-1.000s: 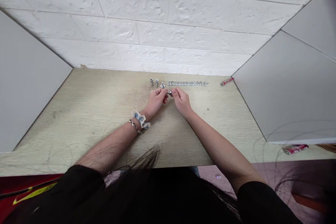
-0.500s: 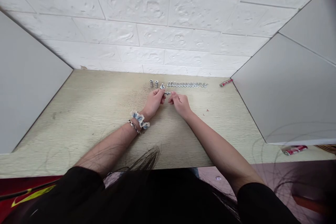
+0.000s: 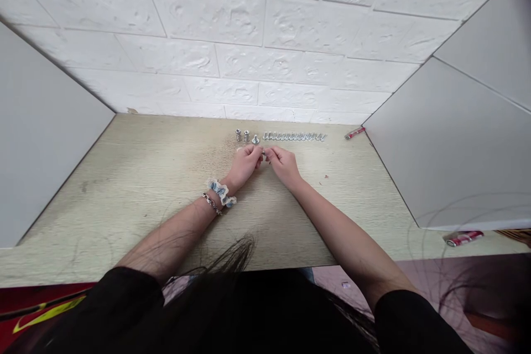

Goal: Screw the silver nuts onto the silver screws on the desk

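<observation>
Left hand (image 3: 245,164) and right hand (image 3: 284,165) pinch a small metal piece (image 3: 263,153) between them; screw row (image 3: 294,136) lies far side, presumably for easy reach.

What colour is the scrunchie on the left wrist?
The scrunchie is blue with whitish edging, seen best in the head view.

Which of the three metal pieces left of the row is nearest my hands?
The rightmost, wide-based piece, beyond your left hand; the other two stand farther left.
</observation>
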Available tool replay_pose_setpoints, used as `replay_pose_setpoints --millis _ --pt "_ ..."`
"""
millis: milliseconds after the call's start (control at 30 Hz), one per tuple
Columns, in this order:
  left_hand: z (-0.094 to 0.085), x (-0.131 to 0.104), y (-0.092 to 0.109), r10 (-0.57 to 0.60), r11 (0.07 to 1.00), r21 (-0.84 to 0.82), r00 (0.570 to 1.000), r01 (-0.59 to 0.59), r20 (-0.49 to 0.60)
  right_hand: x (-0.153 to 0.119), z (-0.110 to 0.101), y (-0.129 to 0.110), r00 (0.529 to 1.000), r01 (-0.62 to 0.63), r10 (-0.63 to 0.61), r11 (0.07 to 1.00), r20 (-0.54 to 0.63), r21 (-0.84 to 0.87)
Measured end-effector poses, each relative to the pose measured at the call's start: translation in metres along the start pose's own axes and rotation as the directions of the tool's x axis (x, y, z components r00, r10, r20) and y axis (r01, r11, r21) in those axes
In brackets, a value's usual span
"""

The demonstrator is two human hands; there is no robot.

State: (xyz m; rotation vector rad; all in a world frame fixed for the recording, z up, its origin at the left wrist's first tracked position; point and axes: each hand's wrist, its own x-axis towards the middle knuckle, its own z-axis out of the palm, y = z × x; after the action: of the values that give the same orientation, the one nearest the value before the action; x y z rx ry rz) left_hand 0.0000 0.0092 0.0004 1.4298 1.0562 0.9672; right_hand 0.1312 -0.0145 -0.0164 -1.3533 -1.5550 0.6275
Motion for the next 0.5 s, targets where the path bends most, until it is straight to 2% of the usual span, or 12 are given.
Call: replay_pose_setpoints --millis 100,200,333,500 --pt "0.0013 -0.0005 0.0013 -0.031 0.999 -0.018 1.0 0.031 0.0 0.0009 -0.0021 0.0013 0.992 -0.093 0.099 0.993 -0.084 0.067" --pt "0.0019 -0.0004 0.0022 -0.059 0.997 -0.049 0.998 0.058 -0.019 0.002 -0.0026 0.0006 0.988 -0.074 0.093 0.986 -0.12 0.152" --pt "0.0024 0.0007 0.0015 -0.06 0.994 -0.094 0.998 0.06 -0.006 0.0022 0.0007 -0.0021 0.999 -0.006 0.015 0.983 -0.049 0.181" --pt "0.0017 0.0011 0.0011 -0.048 0.994 -0.098 0.999 0.049 0.013 0.0019 0.0042 -0.0022 0.999 0.039 -0.039 0.997 0.008 0.072"
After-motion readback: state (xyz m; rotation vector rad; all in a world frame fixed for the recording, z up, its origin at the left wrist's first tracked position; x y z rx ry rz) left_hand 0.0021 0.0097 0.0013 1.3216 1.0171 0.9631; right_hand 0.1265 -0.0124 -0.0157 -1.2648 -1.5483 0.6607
